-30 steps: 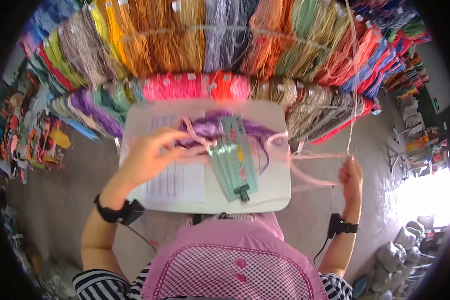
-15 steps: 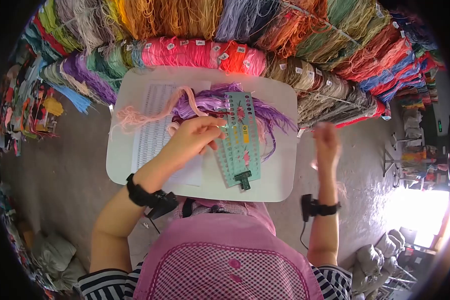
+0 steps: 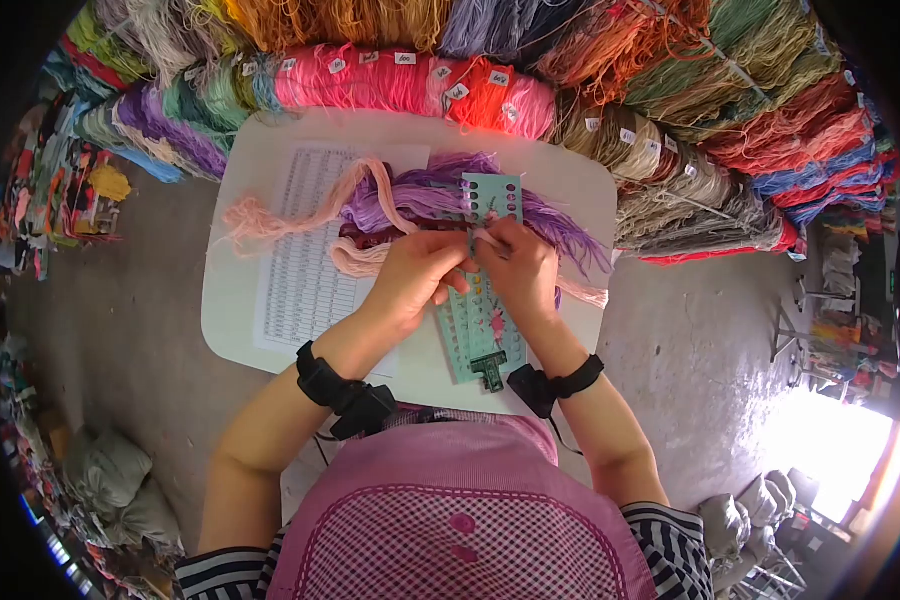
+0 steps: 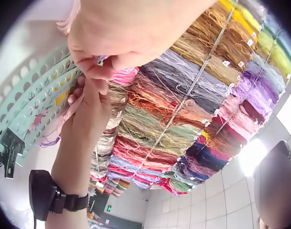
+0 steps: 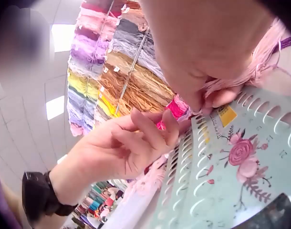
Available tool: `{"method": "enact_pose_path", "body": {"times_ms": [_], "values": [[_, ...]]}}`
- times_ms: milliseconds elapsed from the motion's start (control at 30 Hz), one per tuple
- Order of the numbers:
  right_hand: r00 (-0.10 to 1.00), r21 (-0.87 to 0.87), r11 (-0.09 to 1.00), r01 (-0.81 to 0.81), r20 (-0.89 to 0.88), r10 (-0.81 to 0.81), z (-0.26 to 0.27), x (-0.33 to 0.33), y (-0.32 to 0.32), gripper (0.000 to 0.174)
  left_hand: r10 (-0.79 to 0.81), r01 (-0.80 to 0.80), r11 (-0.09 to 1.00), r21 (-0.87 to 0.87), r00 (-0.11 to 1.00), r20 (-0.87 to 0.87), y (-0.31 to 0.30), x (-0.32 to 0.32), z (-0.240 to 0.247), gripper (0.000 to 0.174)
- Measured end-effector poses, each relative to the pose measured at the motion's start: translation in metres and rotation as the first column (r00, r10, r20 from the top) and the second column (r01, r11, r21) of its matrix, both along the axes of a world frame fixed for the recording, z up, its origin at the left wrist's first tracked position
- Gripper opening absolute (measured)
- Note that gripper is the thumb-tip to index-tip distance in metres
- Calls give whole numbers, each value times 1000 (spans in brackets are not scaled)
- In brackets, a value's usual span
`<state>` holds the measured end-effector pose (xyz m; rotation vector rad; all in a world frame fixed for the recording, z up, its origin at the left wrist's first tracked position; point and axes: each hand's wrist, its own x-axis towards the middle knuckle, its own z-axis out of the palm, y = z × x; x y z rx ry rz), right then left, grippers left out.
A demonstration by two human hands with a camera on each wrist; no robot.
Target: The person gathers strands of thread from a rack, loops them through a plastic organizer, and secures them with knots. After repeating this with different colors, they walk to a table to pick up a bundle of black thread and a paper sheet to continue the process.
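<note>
My left hand and right hand meet over the upper part of the pale green, rose-printed thread cards, which have rows of holes along their edges. In the right wrist view, pink thread runs out from under the curled fingers of the right hand, which pinches it. Left thumb and forefinger come together at the same spot by the card edge, pinching the thread; their tips are partly hidden. A dark binder clip holds the cards' lower ends. Purple thread and a pink hank lie beyond the hands.
A printed sheet lies under the threads on the white table. Racks of colourful yarn hanks with small labels border its far side. A pink apron is close to the near edge.
My right hand has come in from beyond the table's right side to the cards, beside the left. The left has moved from the pink hank to the card edge.
</note>
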<state>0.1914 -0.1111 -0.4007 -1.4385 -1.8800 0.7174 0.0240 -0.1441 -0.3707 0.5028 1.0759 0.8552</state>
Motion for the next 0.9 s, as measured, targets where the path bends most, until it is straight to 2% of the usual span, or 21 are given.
{"method": "enact_pose_path", "body": {"times_ms": [33, 100, 133, 167, 200, 233, 300, 333, 367, 433, 467, 533, 667, 733, 767, 833, 900], "values": [[1000, -6, 1000, -5, 4, 5, 0, 0, -4, 19, -11, 11, 1000, 23, 1000, -21, -1, 2, 0, 30], [999, 179, 984, -16, 48, 8, 4, -3, -10, 18, -16, 19, 999, 46, 998, -67, 1, 2, 3, 27], [999, 178, 984, -27, 48, 18, 8, -3, -12, 18, -29, 37, 997, 67, 993, -114, 1, 1, 4, 25], [1000, 46, 999, -2, -11, 3, 14, -1, -15, 19, -20, 28, 998, 64, 993, -113, 1, 1, 3, 25], [998, -88, 996, 16, -66, -22, 19, 2, -16, 19, -27, 77, 978, 193, 968, -251, 2, 1, 1, 23], [998, -89, 996, 10, -64, -16, 22, 5, -16, 19, -14, 145, 940, 310, 922, -386, 4, 1, 0, 21], [972, -326, 945, 5, -219, -81, 27, 10, -15, 26, -22, 142, 944, 298, 928, -371, 7, 7, -2, 20], [974, -351, 936, -2, -214, -78, 30, 11, -15, 30, -37, 147, 947, 285, 933, -357, 8, 8, -3, 20], [973, -352, 936, -4, -216, -77, 28, 11, -16, 30, -36, 147, 947, 284, 932, -359, 11, 7, -3, 20], [968, -353, 935, -29, -243, -62, 25, 13, -17, 28, -179, 282, 934, 219, 901, -396, 16, 6, -4, 20], [968, -353, 935, -27, -244, -64, 25, 12, -17, 28, -181, 284, 934, 219, 900, -396, 17, 6, -4, 20], [987, -277, 961, -10, -158, -36, 25, 10, -17, 31, -183, 275, 944, 182, 896, -405, 19, 6, -5, 21], [991, -266, 963, 36, -118, -69, 26, 11, -14, 35, -142, 240, 949, 206, 906, -399, 17, -3, -9, 22], [993, -308, 951, 4, -113, -40, 27, 14, -12, 37, -112, 149, 987, 63, 909, -403, 18, -24, -3, 23], [992, -308, 951, 15, -117, -54, 28, 14, -12, 37, -124, 163, 985, 63, 905, -407, 19, -30, -3, 23], [992, -333, 943, 3, -117, -44, 31, 13, -13, 36, -70, 80, 995, 54, 983, -172, 15, -35, 1, 24], [991, -328, 945, 6, -124, -49, 28, 11, -14, 36, -87, 101, 993, 63, 978, -188, 15, -32, 3, 25]]}}
